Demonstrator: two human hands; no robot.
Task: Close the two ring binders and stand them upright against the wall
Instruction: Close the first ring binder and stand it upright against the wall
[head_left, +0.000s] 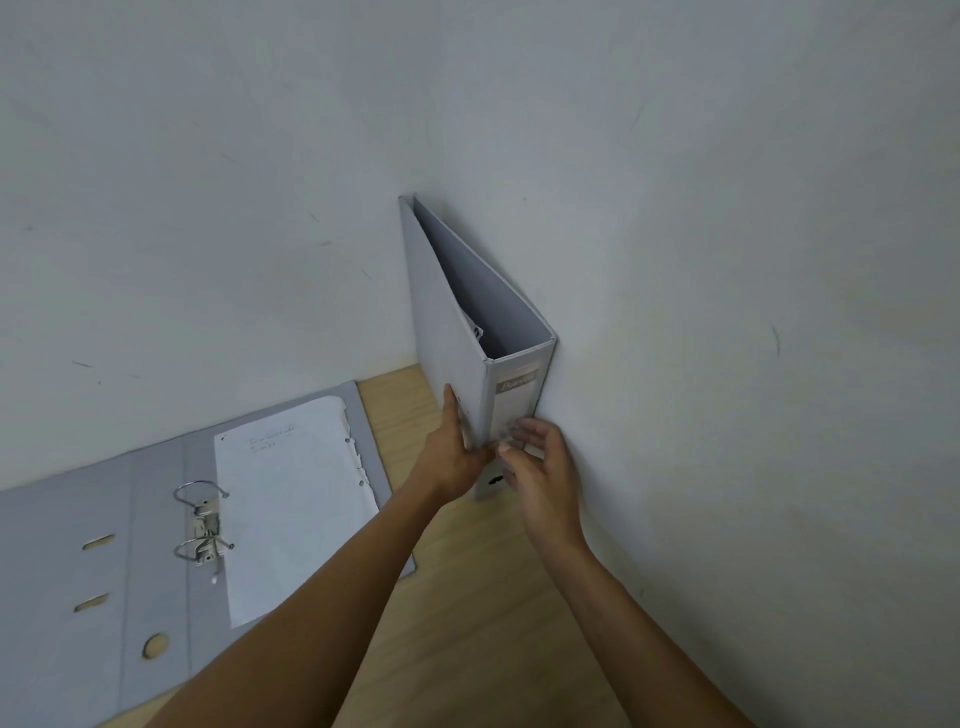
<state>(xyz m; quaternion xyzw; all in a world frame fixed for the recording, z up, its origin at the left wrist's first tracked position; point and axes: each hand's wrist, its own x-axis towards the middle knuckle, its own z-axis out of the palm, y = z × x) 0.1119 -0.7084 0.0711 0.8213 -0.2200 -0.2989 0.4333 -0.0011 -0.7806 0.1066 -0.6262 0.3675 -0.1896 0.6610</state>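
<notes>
Grey, closed, upright: bracing lever-arch binder against wall to stop tipping, left grip flat-fingered on cover, right grip slack, unclenched, at spine.

1. The open binder is cut off by the picture's left and bottom edges.
2. Handwriting on its sheet is too small to read.
3. The standing binder has its lower spine hidden behind the left hand and right hand.
4. The spine label is blurred.

A pale wood-grain tabletop fills the lower middle of the frame. At lower left lies a white punched sheet with faint handwriting.
</notes>
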